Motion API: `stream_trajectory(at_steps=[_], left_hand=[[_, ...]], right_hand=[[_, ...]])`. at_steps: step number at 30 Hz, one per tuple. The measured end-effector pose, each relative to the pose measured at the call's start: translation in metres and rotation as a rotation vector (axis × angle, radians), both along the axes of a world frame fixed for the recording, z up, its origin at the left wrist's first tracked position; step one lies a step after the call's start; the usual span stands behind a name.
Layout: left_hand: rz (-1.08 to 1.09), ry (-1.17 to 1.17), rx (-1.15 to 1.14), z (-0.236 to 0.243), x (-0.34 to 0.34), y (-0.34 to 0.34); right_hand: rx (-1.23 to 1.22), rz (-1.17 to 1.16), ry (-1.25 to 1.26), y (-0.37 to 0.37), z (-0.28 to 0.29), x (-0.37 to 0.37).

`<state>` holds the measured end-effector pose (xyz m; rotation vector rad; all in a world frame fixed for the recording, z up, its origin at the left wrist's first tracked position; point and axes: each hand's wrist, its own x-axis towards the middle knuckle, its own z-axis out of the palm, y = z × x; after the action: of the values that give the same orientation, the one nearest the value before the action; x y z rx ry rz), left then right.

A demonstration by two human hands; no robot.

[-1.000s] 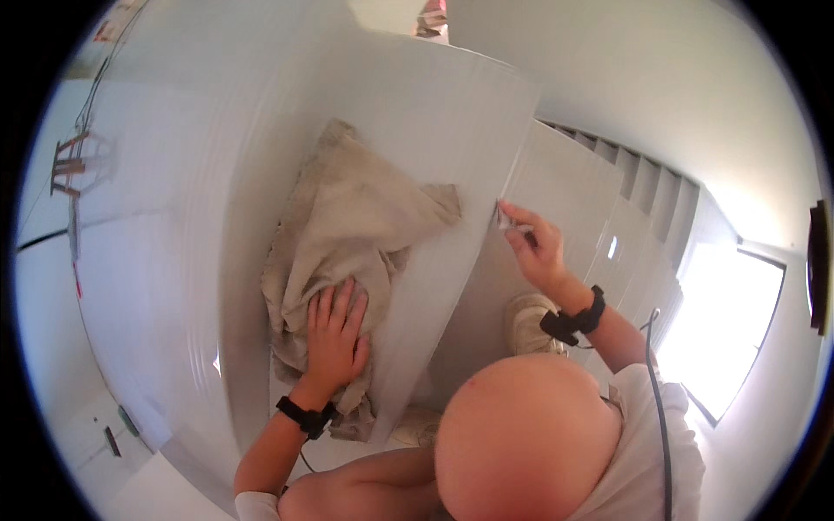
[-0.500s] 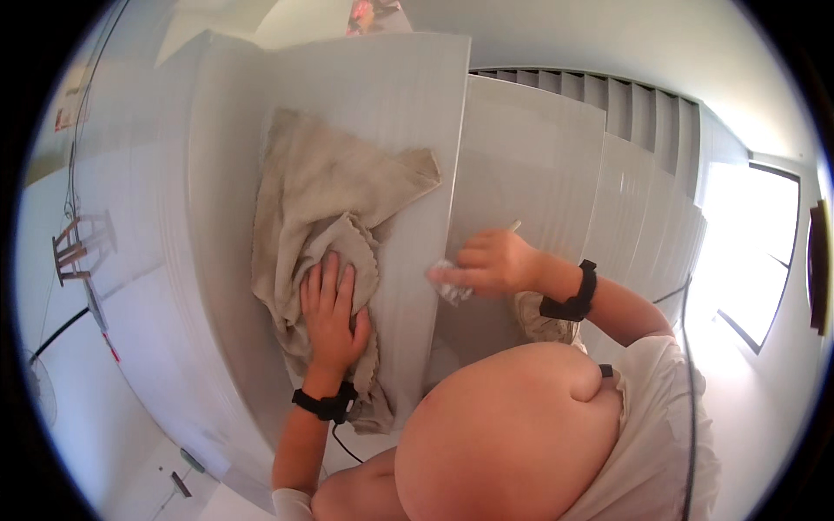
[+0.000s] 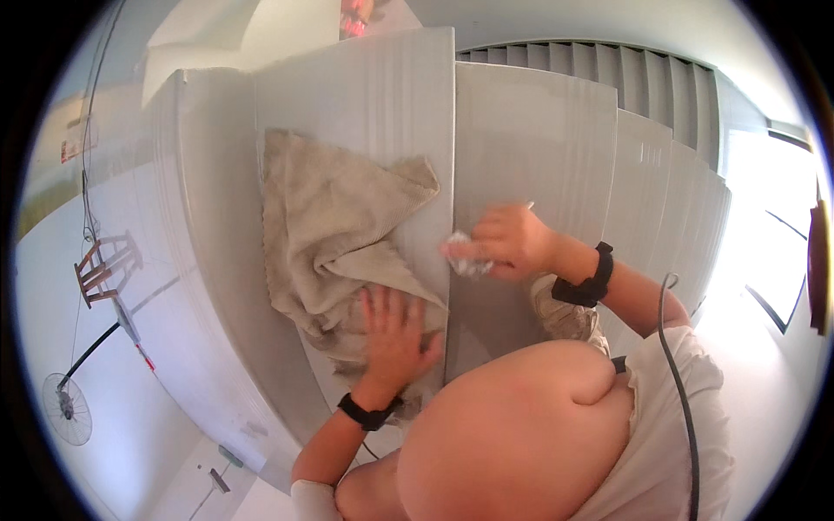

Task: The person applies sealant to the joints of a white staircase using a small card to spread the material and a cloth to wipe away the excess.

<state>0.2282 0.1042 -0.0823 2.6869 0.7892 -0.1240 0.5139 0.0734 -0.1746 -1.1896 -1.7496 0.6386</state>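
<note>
A crumpled beige towel (image 3: 334, 230) lies on a large grey slab (image 3: 382, 113) that leans over grey steps. My left hand (image 3: 395, 334) rests flat on the towel's lower part, fingers spread, with a black band at the wrist. My right hand (image 3: 512, 239) is closed around a small crumpled white wad (image 3: 469, 263) and presses it against the slab's right edge, where the slab meets the neighbouring grey panel (image 3: 539, 139). A thin pale stick pokes out above the right hand's fingers. My bare knee (image 3: 512, 434) fills the lower middle.
Grey stepped panels (image 3: 660, 200) run off to the right toward a bright window. A louvred grille (image 3: 608, 65) sits at the top. On the pale floor to the left are a small wooden stand (image 3: 104, 265) and a fan (image 3: 65, 408). A dark cable (image 3: 678, 347) hangs by my shirt.
My right hand came down and leftward from a raised position to the slab's right edge with the white wad. My left hand stayed on the towel. The view shifted.
</note>
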Motion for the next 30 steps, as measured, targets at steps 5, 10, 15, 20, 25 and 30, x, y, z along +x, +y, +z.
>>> stream_trajectory(at_steps=[5, 10, 15, 20, 25, 30], left_hand=[[0.042, 0.015, 0.003, 0.004, 0.036, -0.007], [-0.029, 0.024, 0.024, -0.007, 0.060, 0.020], [-0.008, -0.109, 0.083, -0.007, 0.130, 0.078], [0.030, -0.280, 0.165, -0.015, 0.159, 0.113], [0.038, -0.260, 0.075, -0.012, 0.133, 0.090], [-0.001, -0.040, -0.127, 0.005, 0.041, 0.015]], right_hand=[[-0.092, -0.322, 0.681, -0.016, -0.013, -0.007], [-0.092, -0.236, 0.458, -0.011, -0.007, 0.012], [-0.267, -0.393, 0.659, -0.010, -0.015, 0.002], [-0.245, -0.449, 0.803, -0.002, -0.003, 0.004], [-0.222, -0.418, 0.775, -0.001, 0.008, 0.005], [-0.219, -0.378, 0.721, -0.005, 0.009, 0.007]])
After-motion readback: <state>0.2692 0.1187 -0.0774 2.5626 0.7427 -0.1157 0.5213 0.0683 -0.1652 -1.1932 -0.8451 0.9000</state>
